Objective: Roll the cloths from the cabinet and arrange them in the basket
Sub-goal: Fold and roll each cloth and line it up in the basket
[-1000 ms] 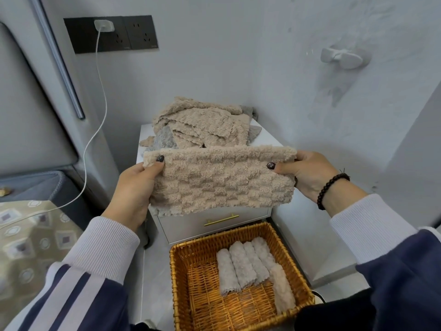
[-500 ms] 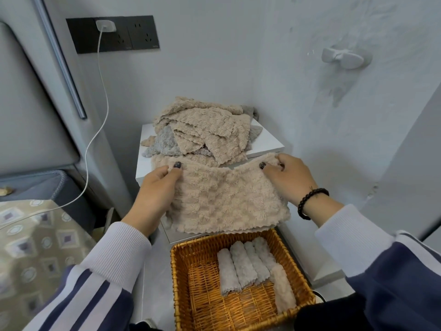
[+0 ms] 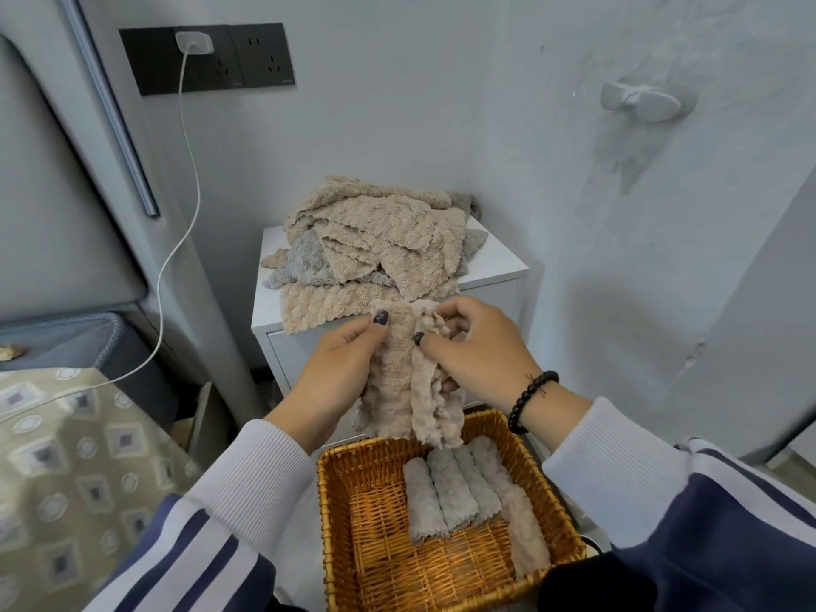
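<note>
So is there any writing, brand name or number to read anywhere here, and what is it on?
None can be read.
Black socket panel: small pale marks at its lower edge, too small to read.
White charger plug, cloths, wicker basket, white cabinet: no writing shows.

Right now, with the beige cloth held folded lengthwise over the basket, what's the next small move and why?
Probably start rolling the beige waffle-textured cloth from its top end. Both the left hand and right hand pinch it there, it already hangs as a narrow folded strip, and the woven wicker basket below holds five rolled cloths with bare floor on its left.
</note>
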Demonstrator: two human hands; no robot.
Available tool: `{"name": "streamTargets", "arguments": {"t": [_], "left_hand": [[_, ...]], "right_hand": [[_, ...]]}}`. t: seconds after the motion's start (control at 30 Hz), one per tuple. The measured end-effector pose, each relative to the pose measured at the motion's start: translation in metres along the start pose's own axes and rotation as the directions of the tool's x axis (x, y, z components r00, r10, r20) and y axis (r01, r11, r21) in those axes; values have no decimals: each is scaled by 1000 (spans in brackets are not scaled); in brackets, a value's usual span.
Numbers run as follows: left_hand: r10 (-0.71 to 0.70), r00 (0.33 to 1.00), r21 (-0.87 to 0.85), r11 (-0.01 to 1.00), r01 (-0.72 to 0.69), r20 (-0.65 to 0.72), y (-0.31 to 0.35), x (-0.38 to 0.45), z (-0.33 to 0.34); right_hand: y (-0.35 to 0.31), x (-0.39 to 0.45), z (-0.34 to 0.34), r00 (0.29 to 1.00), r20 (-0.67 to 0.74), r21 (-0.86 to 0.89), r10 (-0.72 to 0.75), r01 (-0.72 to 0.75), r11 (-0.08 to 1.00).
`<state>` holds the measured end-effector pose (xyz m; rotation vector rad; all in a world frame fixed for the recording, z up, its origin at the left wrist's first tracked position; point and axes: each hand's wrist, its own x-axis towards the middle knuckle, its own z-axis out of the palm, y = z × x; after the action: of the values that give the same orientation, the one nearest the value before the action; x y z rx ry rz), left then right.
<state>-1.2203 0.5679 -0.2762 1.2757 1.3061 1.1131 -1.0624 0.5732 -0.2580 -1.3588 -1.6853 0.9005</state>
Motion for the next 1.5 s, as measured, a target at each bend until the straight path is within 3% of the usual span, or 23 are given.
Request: {"name": "streamTargets", "arguments": {"t": [0.37, 0.53, 0.63, 0.73, 0.8, 0.9, 1.07, 1.2, 1.3, 1.4, 1.5], "left_hand": [[16, 998, -109, 994, -10, 59, 7, -7, -5], [72, 997, -2, 997, -72, 14, 3, -11, -5], [39, 999, -40, 998, -40, -11, 1, -9, -6], [22, 999, -86, 996, -24, -29, 4, -8, -8], [-7, 999, -124, 992, 3, -32, 6, -8, -8], [-35, 998, -197, 980, 24, -52, 11, -10, -8], [-76, 995, -265, 963, 55, -71, 11, -10, -8], [-20, 1000, -70, 997, 20, 4, 10, -9, -9], [-42, 999, -98, 994, 43, 15, 7, -9, -4], [-59, 998, -188, 980, 59, 4, 6, -9, 2], [-79, 996, -259, 964, 66, -39, 7, -7, 4]], "right_hand": [[-8, -9, 5, 975, 219, 199, -18, -26, 980], [-5, -9, 2, 961, 272, 208, -51, -7, 978], [-3, -8, -3, 982, 165, 159, -91, 65, 985], [0, -3, -11, 983, -23, 8, -184, 184, 983], [3, 2, -17, 977, -61, -93, -205, 199, 976], [10, 8, -25, 997, -21, -82, -74, 72, 994], [21, 9, -19, 977, 150, 306, 149, -189, 933], [29, 7, -16, 994, 35, 197, 103, -108, 974], [30, 4, -15, 987, -47, 153, 152, -143, 978], [39, 4, -13, 961, -11, 373, 276, -252, 893], [43, 0, -9, 927, 182, 548, 329, -373, 749]]}}
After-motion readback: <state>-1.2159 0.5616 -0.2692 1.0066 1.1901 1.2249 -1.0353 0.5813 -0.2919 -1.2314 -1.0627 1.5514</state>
